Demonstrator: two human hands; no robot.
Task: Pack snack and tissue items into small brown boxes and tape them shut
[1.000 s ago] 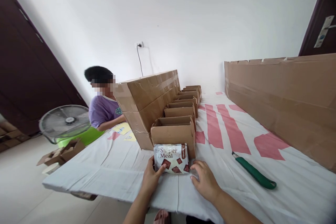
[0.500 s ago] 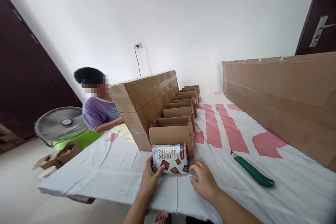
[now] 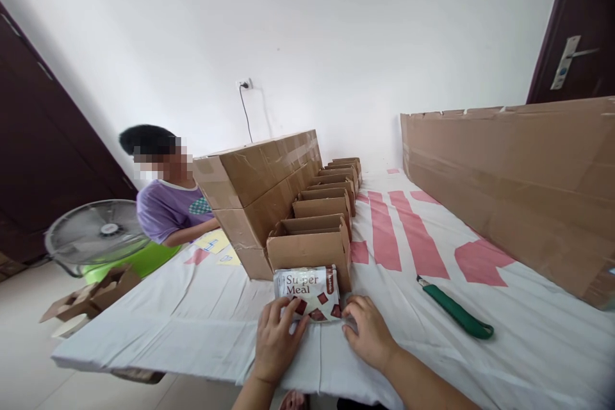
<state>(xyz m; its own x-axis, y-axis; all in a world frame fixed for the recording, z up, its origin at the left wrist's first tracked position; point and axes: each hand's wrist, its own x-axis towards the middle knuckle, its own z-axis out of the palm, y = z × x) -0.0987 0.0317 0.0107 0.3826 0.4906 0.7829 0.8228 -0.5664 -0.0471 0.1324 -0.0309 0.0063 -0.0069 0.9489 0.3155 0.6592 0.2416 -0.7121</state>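
Observation:
A white "Super Meal" packet [image 3: 307,291] stands on the white cloth-covered table [image 3: 192,320], leaning against the nearest open cardboard box [image 3: 310,250]. My left hand [image 3: 276,339] lies on the packet's lower left, fingers spread over its front. My right hand [image 3: 368,333] holds the packet's lower right corner. Behind the nearest box runs a row of several more small open boxes [image 3: 331,189].
A stack of taped cartons [image 3: 259,186] stands left of the row. A long cardboard wall [image 3: 509,173] lines the right side. A green-handled knife [image 3: 456,311] lies right of my hands. A person in a purple shirt [image 3: 166,205] sits at far left, beside a fan [image 3: 93,234].
My left hand has slid up onto the packet's front, covering more of its lower left. The view has shifted slightly rightward; the right hand stays at the corner.

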